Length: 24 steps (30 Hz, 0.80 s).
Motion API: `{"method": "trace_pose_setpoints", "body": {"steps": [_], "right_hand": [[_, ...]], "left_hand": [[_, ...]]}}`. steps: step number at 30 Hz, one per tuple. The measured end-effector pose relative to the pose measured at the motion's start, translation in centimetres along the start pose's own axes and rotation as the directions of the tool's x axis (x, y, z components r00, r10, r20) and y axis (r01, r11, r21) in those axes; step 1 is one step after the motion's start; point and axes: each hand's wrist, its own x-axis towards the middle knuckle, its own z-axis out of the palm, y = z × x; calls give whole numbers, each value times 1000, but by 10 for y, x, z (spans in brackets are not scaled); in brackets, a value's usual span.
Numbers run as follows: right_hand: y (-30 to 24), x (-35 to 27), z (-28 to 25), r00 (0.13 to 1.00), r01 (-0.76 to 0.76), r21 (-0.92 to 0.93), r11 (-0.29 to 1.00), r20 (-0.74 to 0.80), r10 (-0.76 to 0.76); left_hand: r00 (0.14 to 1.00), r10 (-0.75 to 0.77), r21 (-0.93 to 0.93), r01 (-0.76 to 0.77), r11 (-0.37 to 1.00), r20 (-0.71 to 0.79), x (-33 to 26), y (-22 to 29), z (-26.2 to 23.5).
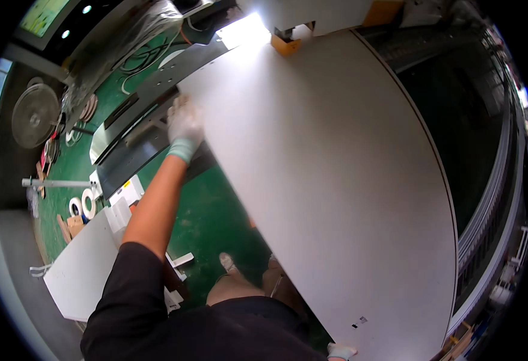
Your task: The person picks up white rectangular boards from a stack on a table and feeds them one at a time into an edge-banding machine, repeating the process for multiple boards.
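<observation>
A large pale grey board [330,180] fills the middle of the view and slopes away toward a machine at the top. My left hand [184,126], in a white glove, grips the board's left edge near its far end. My right hand [341,351], also gloved, holds the board's near corner at the bottom edge of the view. Only part of that hand shows. My feet stand on the green floor below the board.
A grey metal machine bed [132,138] runs along the left of the board. A white panel [83,271] lies at lower left, with tape rolls [83,204] and a round disc [34,115] beyond it. A conveyor rail [492,198] curves down the right side.
</observation>
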Motion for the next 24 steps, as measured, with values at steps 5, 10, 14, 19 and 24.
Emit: {"method": "trace_pose_setpoints", "body": {"steps": [5, 10, 14, 19, 24], "right_hand": [[-42, 49, -25, 1000, 13, -232, 973, 0, -13], [-23, 90, 26, 985, -1, -335, 942, 160, 58], [47, 78, 76, 630, -271, -579, 769, 498, 596], [181, -89, 91, -11, -100, -977, 186, 188, 982], [301, -238, 10, 216, 350, -927, -134, -60, 975]], "left_hand": [[998, -45, -30, 46, 998, 32, 9, 42, -29], [999, 7, -464, -25, 885, -41, -104, 54, -75], [995, 96, -358, -98, 929, -22, -316, 26, -96], [828, -529, -104, 552, 827, 185, -564, -94, -165], [-271, -962, -570, 794, -213, -17, -741, -216, -189]]}}
